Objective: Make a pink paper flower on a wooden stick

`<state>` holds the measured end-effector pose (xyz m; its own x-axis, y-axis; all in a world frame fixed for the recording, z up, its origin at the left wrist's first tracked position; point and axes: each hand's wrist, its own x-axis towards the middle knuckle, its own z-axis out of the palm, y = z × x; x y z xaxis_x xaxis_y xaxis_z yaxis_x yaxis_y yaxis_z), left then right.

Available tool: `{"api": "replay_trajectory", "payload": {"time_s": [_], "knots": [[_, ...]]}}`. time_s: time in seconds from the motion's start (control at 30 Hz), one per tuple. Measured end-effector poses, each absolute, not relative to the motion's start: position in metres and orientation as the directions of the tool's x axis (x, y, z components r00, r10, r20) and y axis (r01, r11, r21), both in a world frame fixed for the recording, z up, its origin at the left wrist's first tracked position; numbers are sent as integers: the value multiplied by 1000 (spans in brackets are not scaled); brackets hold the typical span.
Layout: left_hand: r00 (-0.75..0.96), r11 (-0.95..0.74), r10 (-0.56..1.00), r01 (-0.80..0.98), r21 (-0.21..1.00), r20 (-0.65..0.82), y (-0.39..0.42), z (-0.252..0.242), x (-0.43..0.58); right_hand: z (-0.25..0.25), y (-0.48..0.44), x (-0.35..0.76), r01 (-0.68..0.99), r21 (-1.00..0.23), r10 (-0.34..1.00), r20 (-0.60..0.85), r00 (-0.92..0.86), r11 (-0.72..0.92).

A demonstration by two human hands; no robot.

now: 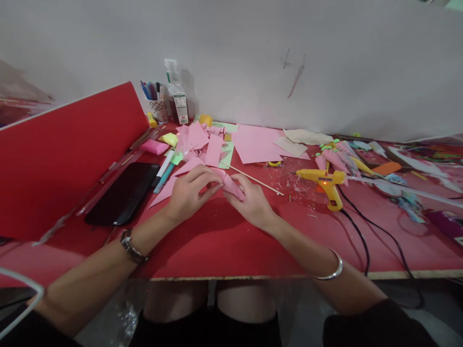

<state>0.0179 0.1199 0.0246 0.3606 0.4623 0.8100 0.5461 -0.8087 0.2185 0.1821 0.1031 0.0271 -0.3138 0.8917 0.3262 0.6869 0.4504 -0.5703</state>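
Observation:
Between my two hands is a small rolled piece of pink paper [233, 187], held above the red tabletop [220, 241]. My left hand [193, 190] pinches its upper left edge between thumb and fingertips. The fingers of my right hand [251, 200] wrap round its lower right part and hide some of it. Just behind my hands lie a thin wooden stick [256, 180] and loose cut pieces of pink paper [214, 150]. To the right rests a yellow glue gun [323, 183] with a small orange light on it.
A black phone [125, 193] and markers [164, 171] lie at the left, beside a standing red board [68, 159]. A cup of pens [158, 108] and a bottle [178, 99] stand by the wall. Pink paper cones [334, 159] lie beyond the glue gun, whose black cable [356, 231] crosses the table edge.

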Motion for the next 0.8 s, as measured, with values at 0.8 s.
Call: {"api": "replay_trajectory", "payload": {"time_s": [0.8], "knots": [[-125,-445,866,245,861,484,131,26,16,27,105,181,401,-821,900,281,-334,406]]}}
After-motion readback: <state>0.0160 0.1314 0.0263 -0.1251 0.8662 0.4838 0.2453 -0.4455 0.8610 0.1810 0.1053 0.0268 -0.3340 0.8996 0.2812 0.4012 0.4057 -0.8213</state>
